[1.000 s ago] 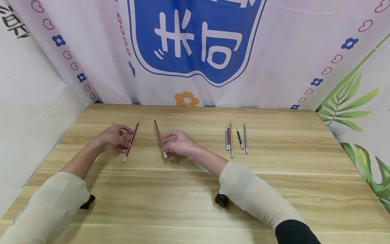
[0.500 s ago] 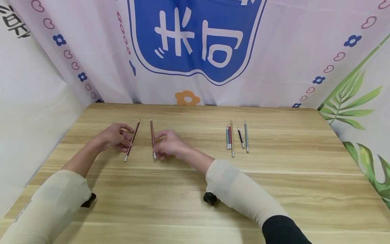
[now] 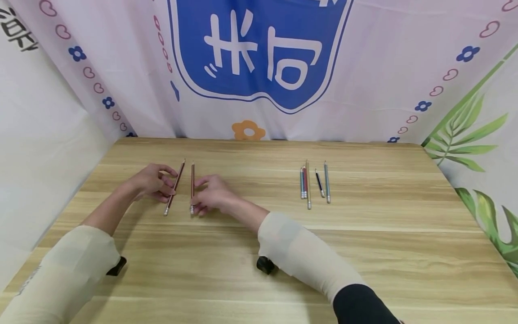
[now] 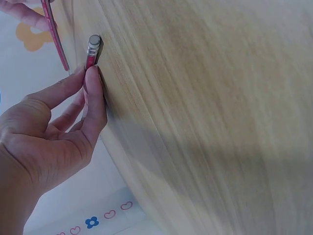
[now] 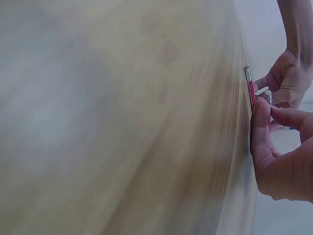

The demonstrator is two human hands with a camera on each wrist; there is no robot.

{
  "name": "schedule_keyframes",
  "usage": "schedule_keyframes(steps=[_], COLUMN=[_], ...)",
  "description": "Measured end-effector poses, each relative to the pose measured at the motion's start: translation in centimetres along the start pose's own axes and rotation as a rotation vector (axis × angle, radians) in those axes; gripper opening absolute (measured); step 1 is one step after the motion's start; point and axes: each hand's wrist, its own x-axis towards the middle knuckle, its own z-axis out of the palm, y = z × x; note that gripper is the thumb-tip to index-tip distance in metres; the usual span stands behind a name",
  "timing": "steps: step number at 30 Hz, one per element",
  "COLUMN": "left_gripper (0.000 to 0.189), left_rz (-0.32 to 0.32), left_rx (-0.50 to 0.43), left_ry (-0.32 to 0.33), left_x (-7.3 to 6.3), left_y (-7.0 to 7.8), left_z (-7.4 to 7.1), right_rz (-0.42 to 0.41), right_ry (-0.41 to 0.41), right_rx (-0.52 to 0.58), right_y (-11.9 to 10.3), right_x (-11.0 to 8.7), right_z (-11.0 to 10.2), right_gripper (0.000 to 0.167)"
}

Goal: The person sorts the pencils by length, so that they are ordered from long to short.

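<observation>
Here, left of center in the head view, a person's left hand (image 3: pixel 155 183) pinches a dark red pencil (image 3: pixel 178 176) while the right hand (image 3: pixel 213 194) grips a second red pencil (image 3: pixel 192 180) (the two just apart); more pencils (image 3: pixel 308 184) lie right of center on the desk (image 3: pixel 364 252).

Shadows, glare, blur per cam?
Head: bright, mostly sharp, soft shadow on the table beside the left forearm. Left wrist: hazy, broad shadow band across the table; pencil in left grip legible. Right wrist: dimmer, soft, pale patch at left, probably glare.
</observation>
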Motion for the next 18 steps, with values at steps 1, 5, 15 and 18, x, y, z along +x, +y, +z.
schedule_keyframes(steps=[1, 5, 15, 18], left_gripper=[0.059, 0.059, 0.058, 0.058], left_rz=[-0.001, 0.000, 0.001, 0.000], left_rx=[0.001, 0.001, 0.004, 0.003], left_ry=[-0.001, -0.006, -0.010, -0.011], left_x=[0.1, 0.2, 0.2, 0.2], left_y=[0.0, -0.1, -0.2, -0.2], left_z=[-0.1, -0.2, -0.2, -0.2], right_rz=[0.003, 0.002, -0.005, -0.001], right_ry=[0.006, 0.024, 0.066, 0.069], right_rx=[0.001, 0.011, -0.019, -0.024], right_y=[0.0, 0.1, -0.1, -0.2], right_x=[0.1, 0.5, 1.0, 1.1], right_z=[0.2, 0.9, 1.5, 1.5], right_gripper=[0.044, 0.045, 0.040, 0.040])
